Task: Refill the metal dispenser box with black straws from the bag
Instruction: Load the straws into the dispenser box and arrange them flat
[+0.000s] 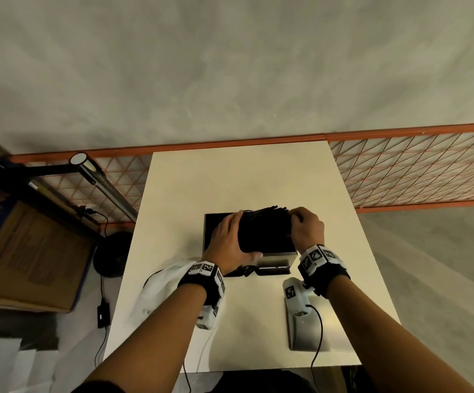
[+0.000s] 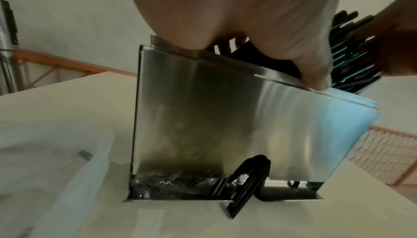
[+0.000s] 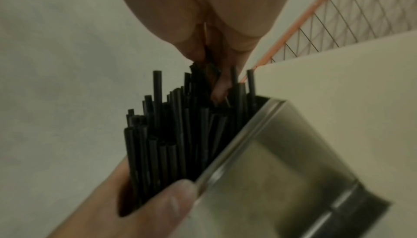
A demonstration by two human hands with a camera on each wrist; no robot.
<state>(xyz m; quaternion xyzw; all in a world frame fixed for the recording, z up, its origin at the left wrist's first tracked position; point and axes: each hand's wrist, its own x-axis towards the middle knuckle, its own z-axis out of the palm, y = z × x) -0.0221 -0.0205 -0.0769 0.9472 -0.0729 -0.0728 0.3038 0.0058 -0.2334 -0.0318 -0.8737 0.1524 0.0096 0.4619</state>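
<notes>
The metal dispenser box stands open-topped in the middle of the white table. A thick bundle of black straws lies slanted in its top, with the right ends sticking out above the rim. My left hand grips the bundle from the left, its thumb on the box's front rim. My right hand has its fingers curled over the raised straw ends and pinches some. A few straws lie in the bottom dispensing slot.
The clear plastic bag lies on the table left of the box, under my left wrist. A flat metal piece lies front right. An orange mesh fence runs behind the table. A cardboard box and a lamp stand at the left.
</notes>
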